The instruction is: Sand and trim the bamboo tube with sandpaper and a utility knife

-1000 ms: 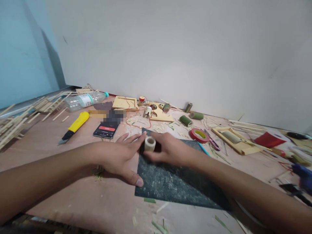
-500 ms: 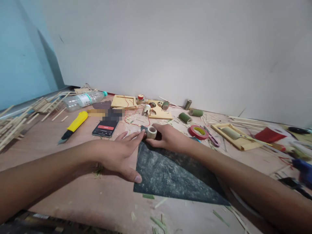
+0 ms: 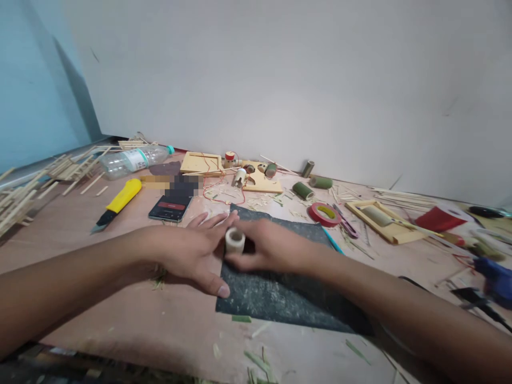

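Clock directions are taken from the pale tube [image 3: 234, 243], with 12 o'clock pointing away from the person. The tube is held upright, with its open end facing up, over the edge of the dark sheet [image 3: 276, 293] nearest the left hand. It is gripped by the right hand [image 3: 266, 246], whose fingers and thumb are closed around it from the 3 o'clock side. The lower end seems to be in contact with the sheet, although it is largely hidden by the hand. The left hand [image 3: 192, 256] is placed at 9 o'clock, opened wide with the palm down; nothing is grasped by it. Its thumb is laid over the sheet's edge at 7 o'clock, and its index fingertip is positioned just beside the tube.

The phone [image 3: 170, 207] and the clear bottle [image 3: 134, 160] are located at 10 o'clock, the bottle being farther away. The yellow knife [image 3: 124, 196] is laid between 9 and 10 o'clock. The perforated wooden board [image 3: 262, 185] is situated at 1 o'clock. Two green tubes [image 3: 303, 190] are laid on their sides at 2 o'clock, and the red tape roll [image 3: 314, 214] is set between 2 and 3 o'clock.
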Tool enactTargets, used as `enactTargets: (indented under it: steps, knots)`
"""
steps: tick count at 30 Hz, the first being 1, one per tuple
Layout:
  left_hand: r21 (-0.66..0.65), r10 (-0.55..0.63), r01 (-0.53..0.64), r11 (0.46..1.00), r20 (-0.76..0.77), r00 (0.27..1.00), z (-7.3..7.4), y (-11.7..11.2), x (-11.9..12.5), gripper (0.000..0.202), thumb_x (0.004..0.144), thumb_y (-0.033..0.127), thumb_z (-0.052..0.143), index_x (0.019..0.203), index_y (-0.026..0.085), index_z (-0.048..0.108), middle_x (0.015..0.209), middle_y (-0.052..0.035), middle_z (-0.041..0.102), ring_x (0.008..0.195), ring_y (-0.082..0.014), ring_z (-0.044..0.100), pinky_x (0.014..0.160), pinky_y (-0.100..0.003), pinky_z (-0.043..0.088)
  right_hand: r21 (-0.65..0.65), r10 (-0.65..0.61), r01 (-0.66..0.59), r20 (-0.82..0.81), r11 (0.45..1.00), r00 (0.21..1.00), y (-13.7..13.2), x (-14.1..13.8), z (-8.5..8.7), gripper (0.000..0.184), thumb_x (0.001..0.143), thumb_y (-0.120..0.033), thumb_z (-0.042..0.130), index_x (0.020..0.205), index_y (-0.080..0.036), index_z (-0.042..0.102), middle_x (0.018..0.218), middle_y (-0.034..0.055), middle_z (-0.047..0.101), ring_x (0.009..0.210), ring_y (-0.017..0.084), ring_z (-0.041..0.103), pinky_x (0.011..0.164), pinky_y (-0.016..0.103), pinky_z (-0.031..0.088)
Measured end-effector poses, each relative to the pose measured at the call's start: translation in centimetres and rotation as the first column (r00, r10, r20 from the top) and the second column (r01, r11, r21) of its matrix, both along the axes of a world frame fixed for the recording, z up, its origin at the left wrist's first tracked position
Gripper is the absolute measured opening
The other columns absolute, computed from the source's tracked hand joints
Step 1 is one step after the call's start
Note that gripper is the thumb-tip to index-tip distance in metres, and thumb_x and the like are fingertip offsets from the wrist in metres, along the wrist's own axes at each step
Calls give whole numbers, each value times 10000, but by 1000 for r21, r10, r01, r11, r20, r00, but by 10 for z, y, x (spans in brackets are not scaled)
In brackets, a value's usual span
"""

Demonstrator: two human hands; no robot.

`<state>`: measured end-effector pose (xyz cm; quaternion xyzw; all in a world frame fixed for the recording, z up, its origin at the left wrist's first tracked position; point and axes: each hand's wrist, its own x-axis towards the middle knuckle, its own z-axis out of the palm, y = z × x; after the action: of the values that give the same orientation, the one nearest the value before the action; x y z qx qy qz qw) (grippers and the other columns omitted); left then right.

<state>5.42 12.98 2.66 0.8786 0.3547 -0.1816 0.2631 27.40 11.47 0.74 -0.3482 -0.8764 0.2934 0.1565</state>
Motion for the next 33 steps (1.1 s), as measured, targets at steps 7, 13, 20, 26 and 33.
enactTargets:
  steps: [7,13,20,26,33]
  knots:
    - [21,-37,36,999,2,999,-2,1,-2,1353,738,778,683,1655,137,-77,1679,-179,-197,1547,-374,-187,1254,-582,3,11,59,-59,-7,998,998,7,3,0,276,861,-310,707,1110,-198,663,858,-3,717,695,145,596,646,246,421]
    - [24,1,1,1000,-58,998,1,2,-2,1410,721,772,687,1636,87,-139,1670,-193,-207,1541,-385,-200,1256,-582,69,67,-56,55,16,996,998,7,1,1,200,867,-308,680,1008,-172,643,797,10,691,647,146,551,605,257,394]
    - [1,30,-30,1000,-76,997,8,0,0,1424,721,757,697,1625,103,-188,1664,-186,-224,1528,-431,-196,1239,-623,110,63,-81,81,-7,995,997,11,8,1,157,867,-284,660,982,-178,643,788,1,675,659,147,551,621,262,406]
    - [18,-4,5,1000,-59,998,4,2,-3,1402,718,769,692,1637,149,-167,1664,-181,-220,1528,-404,-202,1247,-604,77,-7,11,-11,-15,1000,1000,14,11,-1,216,834,-309,713,1006,-200,643,808,-17,694,680,143,585,632,246,435]
    - [18,-24,25,1000,-25,999,6,0,-2,1419,713,766,700,1635,90,-140,1669,-207,-186,1540,-388,-182,1249,-589,35,-25,45,-46,-31,999,999,8,8,1,217,833,-299,711,1023,-204,667,820,-22,701,674,137,587,632,239,435]
